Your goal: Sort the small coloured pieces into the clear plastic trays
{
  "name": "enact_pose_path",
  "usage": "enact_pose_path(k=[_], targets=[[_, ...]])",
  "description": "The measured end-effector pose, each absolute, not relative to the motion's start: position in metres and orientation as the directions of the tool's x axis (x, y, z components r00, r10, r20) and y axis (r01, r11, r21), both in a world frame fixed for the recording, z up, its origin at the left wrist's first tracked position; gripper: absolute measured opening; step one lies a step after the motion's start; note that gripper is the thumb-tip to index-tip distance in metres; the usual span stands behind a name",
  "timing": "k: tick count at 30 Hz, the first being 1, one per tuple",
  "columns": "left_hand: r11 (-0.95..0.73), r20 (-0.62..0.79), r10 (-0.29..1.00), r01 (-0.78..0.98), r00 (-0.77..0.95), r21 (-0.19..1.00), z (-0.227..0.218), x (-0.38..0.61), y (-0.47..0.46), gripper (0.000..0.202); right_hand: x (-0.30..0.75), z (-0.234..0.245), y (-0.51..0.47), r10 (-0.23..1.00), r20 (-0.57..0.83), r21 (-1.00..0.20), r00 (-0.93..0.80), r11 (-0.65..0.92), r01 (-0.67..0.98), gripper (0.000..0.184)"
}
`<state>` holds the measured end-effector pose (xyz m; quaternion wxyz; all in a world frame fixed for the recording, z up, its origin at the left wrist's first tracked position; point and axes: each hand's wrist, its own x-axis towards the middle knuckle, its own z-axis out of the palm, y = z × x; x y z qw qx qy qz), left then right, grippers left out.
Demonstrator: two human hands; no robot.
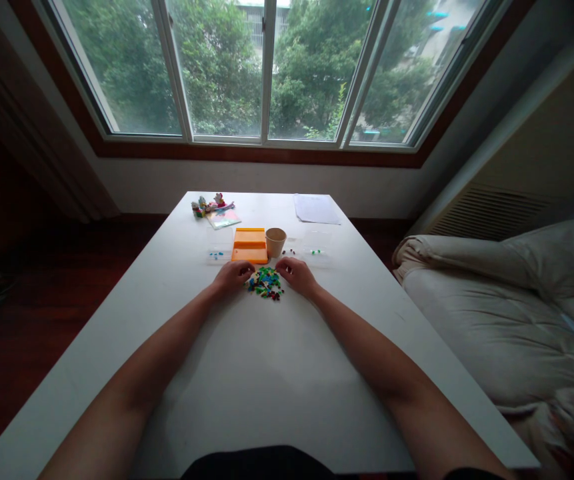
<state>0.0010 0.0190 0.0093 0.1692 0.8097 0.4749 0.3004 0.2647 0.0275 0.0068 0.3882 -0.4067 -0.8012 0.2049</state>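
Note:
A pile of small green, blue, yellow and dark red pieces (265,283) lies on the white table between my two hands. At its left edge is my left hand (234,275), its fingers curled together at the pieces. My right hand (297,273) reaches the pile's upper right edge with thumb and fingers pinched. Whatever either hand may hold is too small to make out. Just beyond the pile stand an open orange case (249,245) and a brown paper cup (275,241). Clear trays flank them: the left tray (217,255) has blue pieces, the right tray (317,252) green ones.
Dark pieces (289,252) sit right of the cup. Small colourful figures (211,204) and a pale sheet (223,219) lie at the table's far left. White papers (317,209) are at the far right. A padded couch (507,300) stands beyond the table's right edge.

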Motion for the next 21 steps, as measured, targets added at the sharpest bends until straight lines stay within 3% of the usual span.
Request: enact_pose_path(k=[10, 21], targets=[[-0.558, 0.426, 0.829, 0.581, 0.362, 0.593, 0.022, 0.027, 0.006, 0.018, 0.243, 0.013, 0.016, 0.844, 0.411, -0.794, -0.343, 0.517, 0.32, 0.016], [-0.582, 0.464, 0.811, 0.576, 0.357, 0.574, 0.022, 0.032, 0.003, 0.019, 0.24, 0.009, 0.016, 0.837, 0.392, -0.834, -0.381, 0.499, 0.238, 0.02]])
